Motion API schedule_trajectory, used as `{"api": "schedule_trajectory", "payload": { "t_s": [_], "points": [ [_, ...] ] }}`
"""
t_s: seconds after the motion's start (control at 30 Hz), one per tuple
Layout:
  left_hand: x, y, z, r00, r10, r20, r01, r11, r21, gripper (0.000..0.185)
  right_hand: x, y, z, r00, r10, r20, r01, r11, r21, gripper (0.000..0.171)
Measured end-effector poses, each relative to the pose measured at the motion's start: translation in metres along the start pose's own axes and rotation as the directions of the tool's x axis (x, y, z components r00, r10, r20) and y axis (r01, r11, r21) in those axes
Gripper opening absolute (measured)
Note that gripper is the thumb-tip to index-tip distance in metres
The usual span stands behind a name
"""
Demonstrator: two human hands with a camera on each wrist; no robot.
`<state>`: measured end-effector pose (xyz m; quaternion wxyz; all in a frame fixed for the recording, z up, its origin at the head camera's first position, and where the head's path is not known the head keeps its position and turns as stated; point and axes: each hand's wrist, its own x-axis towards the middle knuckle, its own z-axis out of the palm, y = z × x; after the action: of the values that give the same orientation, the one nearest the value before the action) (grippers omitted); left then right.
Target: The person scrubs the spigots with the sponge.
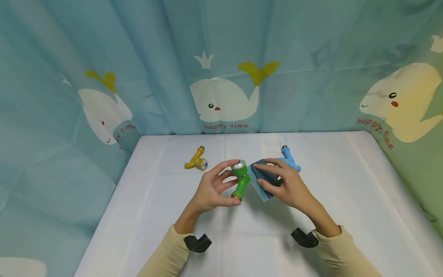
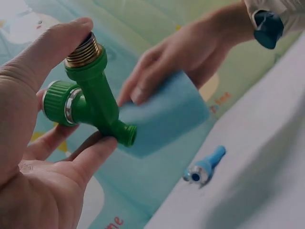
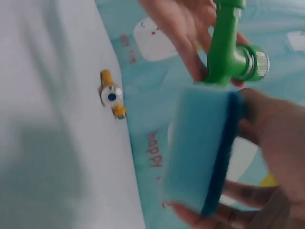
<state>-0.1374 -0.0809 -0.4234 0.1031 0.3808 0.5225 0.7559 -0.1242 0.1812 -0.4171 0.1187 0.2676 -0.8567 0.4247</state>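
Plainly, green tap [image 1: 242, 185]: it was held up over the white table [image 1: 166, 215], with its knob [image 1: 238, 168] above its threaded end [image 1: 236, 197] in the head view.
Left hand [image 1: 215, 188]: it clamped the green tap, thumb against the threaded end, other fingers about the knob and body.
Right hand [image 1: 290, 185]: it pinched the sponge between thumb and fingers, to the right of the green tap.
Sponge [image 1: 268, 179]: light blue with a darker layer, it was tilted just beside the green tap's spout [image 2: 128, 135] (whether the two touched, I could not tell).
Yellow tap [image 1: 195, 159]: it lay beyond the green tap and to its left.
Blue tap [image 1: 291, 159]: it lay beyond the green tap and to its right, partly hidden by the right hand.
Curtain [image 1: 294, 46]: it hung behind the green tap, printed with whales [image 1: 225, 100] and red "happy time" lettering [image 1: 226, 126].
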Motion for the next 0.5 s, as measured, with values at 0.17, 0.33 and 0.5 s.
{"api": "schedule_trajectory", "payload": {
  "t_s": [0.17, 0.33, 0.5],
  "points": [
    [0.0, 0.0, 0.0, 1.0, -0.016, 0.027, 0.015, 1.0, 0.008, 0.094, 0.0, 0.001, -0.006, 0.998, -0.005, 0.067, -0.002, 0.994, 0.108, 0.042],
    [-0.002, -0.002, -0.002, 0.999, -0.033, 0.025, 0.033, 0.999, 0.014, 0.093, 0.002, 0.005, -0.013, 0.992, -0.003, 0.129, -0.014, 0.991, 0.129, 0.04],
    [-0.002, 0.0, -0.004, 0.999, -0.011, 0.03, 0.01, 0.999, 0.047, 0.091, 0.007, 0.008, -0.018, 0.976, 0.002, 0.218, -0.039, 0.985, 0.166, 0.039]
  ]
}}
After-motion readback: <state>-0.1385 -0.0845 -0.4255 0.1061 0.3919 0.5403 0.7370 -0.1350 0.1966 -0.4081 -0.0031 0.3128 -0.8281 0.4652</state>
